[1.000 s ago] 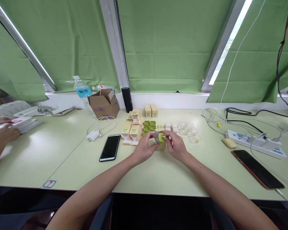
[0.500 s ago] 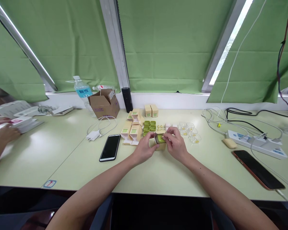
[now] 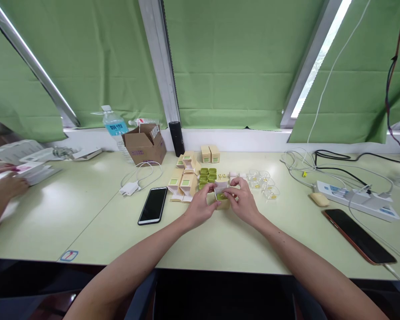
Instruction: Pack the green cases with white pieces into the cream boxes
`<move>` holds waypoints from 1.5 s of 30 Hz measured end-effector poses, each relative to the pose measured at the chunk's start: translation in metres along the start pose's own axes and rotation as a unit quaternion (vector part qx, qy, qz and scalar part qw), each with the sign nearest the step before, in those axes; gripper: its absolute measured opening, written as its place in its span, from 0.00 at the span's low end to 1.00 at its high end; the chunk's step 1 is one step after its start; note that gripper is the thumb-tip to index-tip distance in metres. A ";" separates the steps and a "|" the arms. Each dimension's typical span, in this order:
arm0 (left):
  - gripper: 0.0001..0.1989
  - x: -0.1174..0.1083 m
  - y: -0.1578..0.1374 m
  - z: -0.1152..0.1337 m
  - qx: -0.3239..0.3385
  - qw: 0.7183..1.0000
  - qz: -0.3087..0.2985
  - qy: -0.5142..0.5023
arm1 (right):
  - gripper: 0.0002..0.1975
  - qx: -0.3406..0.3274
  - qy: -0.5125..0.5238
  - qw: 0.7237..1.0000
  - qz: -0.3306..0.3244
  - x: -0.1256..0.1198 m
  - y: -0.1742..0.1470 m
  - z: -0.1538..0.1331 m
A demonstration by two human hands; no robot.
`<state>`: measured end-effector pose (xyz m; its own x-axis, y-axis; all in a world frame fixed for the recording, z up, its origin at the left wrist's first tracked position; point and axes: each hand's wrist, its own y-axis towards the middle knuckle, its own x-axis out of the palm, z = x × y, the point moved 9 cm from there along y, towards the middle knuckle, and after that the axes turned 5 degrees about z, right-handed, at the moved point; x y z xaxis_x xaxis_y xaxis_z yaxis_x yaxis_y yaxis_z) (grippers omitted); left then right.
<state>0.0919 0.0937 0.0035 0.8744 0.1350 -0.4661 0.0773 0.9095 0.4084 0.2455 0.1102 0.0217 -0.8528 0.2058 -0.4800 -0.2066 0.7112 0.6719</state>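
Standing between the hands: small tan carton, centre of the frame, top open, with a green piece seated at its mouth.
Left hand: partly closed at the carton's left side; thumb and fingers grip its wall.
Right hand: fingers bent together, tips at the carton's open top beside the green piece; whether they pinch it or only touch it cannot be told.
Carton material: plain matt card, square-sided; a pale flap rises at the back of the opening.
Green cups: squarish with rounded corners, smooth, grouped just beyond the left hand.
Open cartons: tan card with green square labels, left of the cups.
Closed cartons: two, side by side, above centre.
Clear cups: transparent, rounded, yellow spots visible, right of the right hand.
Tabletop: pale, smooth, faintly glossy.
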 end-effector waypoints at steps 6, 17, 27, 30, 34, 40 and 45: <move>0.24 -0.001 0.001 -0.002 0.007 1.000 0.000 -0.020 | 0.10 0.109 0.141 0.984 0.030 -0.003 0.000 0.020; 0.17 -0.005 0.001 0.000 0.032 0.997 0.003 -0.072 | 0.19 0.216 0.198 0.956 0.000 0.017 -0.008 0.043; 0.16 0.000 0.006 -0.012 -0.010 0.995 0.023 -0.096 | 0.19 0.217 0.243 0.945 -0.018 0.027 -0.012 0.035; 0.19 0.000 0.006 -0.012 -0.019 0.994 0.017 -0.103 | 0.19 0.226 0.274 0.935 -0.022 0.030 -0.012 0.033; 0.21 0.001 0.005 -0.009 -0.020 0.994 0.009 -0.106 | 0.18 0.222 0.286 0.932 -0.026 0.030 -0.012 0.031; 0.15 0.001 0.003 -0.003 0.009 0.997 0.006 -0.074 | 0.16 0.221 0.281 0.934 -0.024 0.030 -0.012 0.028; 0.05 -0.002 0.002 0.003 0.027 0.999 0.006 -0.043 | 0.09 0.168 0.264 0.950 -0.013 0.021 -0.010 0.017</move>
<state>0.0919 0.0941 0.0081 0.9131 0.1093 -0.3929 0.0905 0.8851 0.4565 0.2373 0.1184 -0.0049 -0.9894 -0.1177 -0.0853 -0.1423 0.9039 0.4035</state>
